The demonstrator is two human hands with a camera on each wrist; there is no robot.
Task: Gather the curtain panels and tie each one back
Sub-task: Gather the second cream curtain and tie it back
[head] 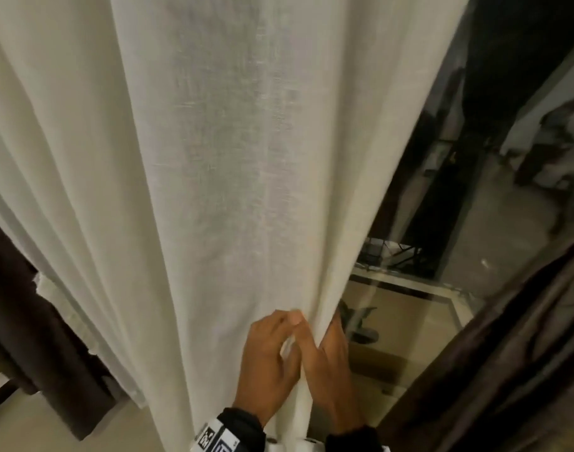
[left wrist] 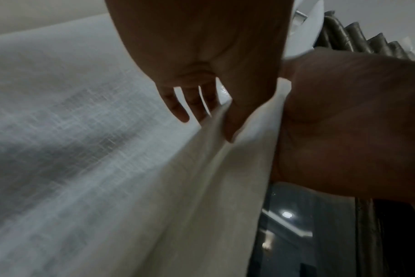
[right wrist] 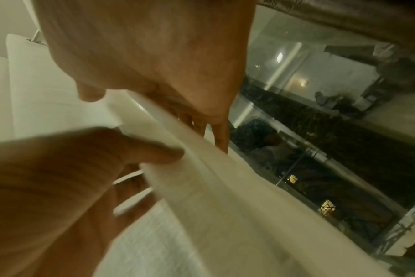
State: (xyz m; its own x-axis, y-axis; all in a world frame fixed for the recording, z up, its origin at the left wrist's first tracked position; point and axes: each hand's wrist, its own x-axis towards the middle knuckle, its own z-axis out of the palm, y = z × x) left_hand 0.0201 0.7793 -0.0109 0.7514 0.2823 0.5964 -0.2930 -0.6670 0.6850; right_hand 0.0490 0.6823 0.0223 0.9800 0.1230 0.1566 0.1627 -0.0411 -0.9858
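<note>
Right hand: right hand (head: 328,363) sits at the sheer panel's right-hand edge, fingers wrapped behind the fold and thumb in front, holding a bunch of cloth.
Left hand: left hand (head: 269,357) lies just beside it, touching; thumb and forefinger nip a pleat, while the other fingers (left wrist: 175,106) hang loosely spread against the fabric.
Task thing: white sheer curtain (head: 214,158) hangs straight down in front of the window glass (head: 494,223), filling most of the head view; its lower part is drawn into a narrow bundle between both hands.
Other panels: dark drape (head: 507,337) hangs to the right, another dark drape (head: 15,305) to the left, neither touched.
Handling: likely very light, limp and thin; folds should slide and spill out of a slack hold, and the open weave may snag.
Where to hold: probably around the whole gathered bundle, not by one edge.
Tie-back: none visible, so I cannot tell where it is.
</note>
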